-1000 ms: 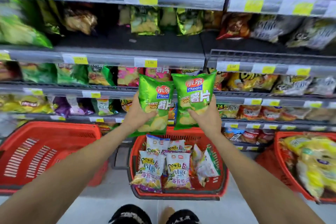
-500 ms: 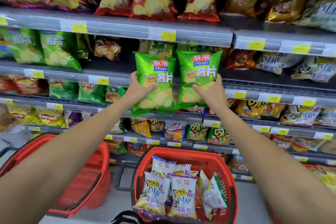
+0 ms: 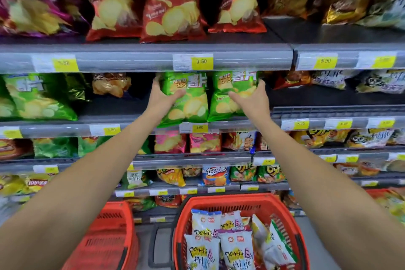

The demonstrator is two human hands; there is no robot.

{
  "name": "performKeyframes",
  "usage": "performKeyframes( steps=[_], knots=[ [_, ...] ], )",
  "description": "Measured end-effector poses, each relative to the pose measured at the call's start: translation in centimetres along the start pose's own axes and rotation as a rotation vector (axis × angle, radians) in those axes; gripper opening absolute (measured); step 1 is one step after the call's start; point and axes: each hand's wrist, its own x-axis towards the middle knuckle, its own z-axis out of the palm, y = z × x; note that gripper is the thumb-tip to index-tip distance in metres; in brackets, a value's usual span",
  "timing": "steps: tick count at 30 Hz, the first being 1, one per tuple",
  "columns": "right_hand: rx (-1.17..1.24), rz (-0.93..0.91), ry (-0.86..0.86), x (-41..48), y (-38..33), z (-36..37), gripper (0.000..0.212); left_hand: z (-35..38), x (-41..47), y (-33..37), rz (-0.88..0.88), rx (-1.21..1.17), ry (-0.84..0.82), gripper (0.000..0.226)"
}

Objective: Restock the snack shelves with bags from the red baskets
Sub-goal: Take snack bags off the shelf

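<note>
Gripping 2 green potato-chip bags, the person has both bare arms stretched up to a snack shelf. The left hand wraps the left edge of the left green bag, thumb across the front and fingers curled round the side. The right hand holds the right edge of the right green bag the same way. The 2 bags stand upright side by side, touching each other. Their bottoms are at the front lip of the shelf, the left one hanging slightly over it next to a yellow price tag, and their tops are tucked under the rail of the shelf above. More green bags lean at the left end of the same shelf, with a dark gap between them and the held pair. 1 level up, red chip bags stand in a row. Below the arms, a red basket holds white snack bags with yellow lettering, packed upright. Another red basket sits just to its left.
</note>
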Motion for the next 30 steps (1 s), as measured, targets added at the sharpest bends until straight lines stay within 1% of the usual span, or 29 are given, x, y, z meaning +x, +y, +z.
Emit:
performKeyframes(
  steps=[4, 8, 11, 14, 17, 19, 21, 24, 25, 26, 27, 28, 29, 30],
  knots=[
    [0.045, 0.009, 0.035, 1.5, 0.4, 0.9, 0.101, 0.1, 3.1, -1.2, -0.004, -0.008, 0.017, 0.090],
    [0.072, -0.022, 0.056, 2.6, 1.3, 1.6, 0.093, 0.5, 4.8, -2.3, -0.003, 0.007, 0.012, 0.077],
    [0.082, -0.042, 0.058, 3.2, 1.8, 2.0, 0.091, 0.6, 5.5, -3.6, -0.027, -0.025, 0.008, 0.077],
    [0.079, -0.063, 0.055, 3.4, 2.0, 2.2, 0.091, 0.8, 5.8, -4.6, -0.100, -0.071, -0.013, 0.085],
    [0.073, -0.049, 0.039, 3.8, 2.6, 2.4, 0.086, 0.9, 6.6, -3.8, -0.081, -0.097, -0.037, 0.093],
    [0.100, -0.013, 0.043, 3.8, 3.2, 2.5, 0.087, 1.0, 7.3, -3.3, -0.087, -0.153, -0.053, 0.106],
    [0.113, 0.036, 0.040, 3.9, 3.5, 2.5, 0.092, 1.3, 8.1, -4.2, -0.108, -0.184, -0.123, 0.108],
    [0.090, 0.033, -0.002, 4.3, 3.3, 2.6, 0.088, 1.4, 8.8, -6.4, -0.152, -0.202, -0.239, 0.116],
    [0.075, 0.038, -0.016, 4.5, 3.2, 2.7, 0.089, 1.2, 8.6, -6.3, -0.155, -0.173, -0.269, 0.113],
    [0.032, 0.052, -0.020, 4.6, 2.9, 2.7, 0.092, 1.1, 8.3, -5.8, -0.145, -0.131, -0.292, 0.104],
    [-0.008, 0.057, -0.015, 4.8, 2.8, 2.8, 0.094, 1.2, 8.2, -5.3, -0.126, -0.074, -0.300, 0.088],
    [-0.029, 0.050, -0.010, 4.9, 2.7, 2.9, 0.095, 1.3, 8.0, -5.0, -0.111, -0.029, -0.291, 0.074],
    [-0.016, 0.040, -0.005, 4.9, 2.5, 3.0, 0.094, 1.5, 7.9, -4.8, -0.090, 0.016, -0.271, 0.066],
    [-0.005, 0.034, 0.000, 4.8, 2.3, 3.2, 0.095, 1.7, 7.8, -4.8, -0.071, 0.058, -0.242, 0.065]
  ],
)
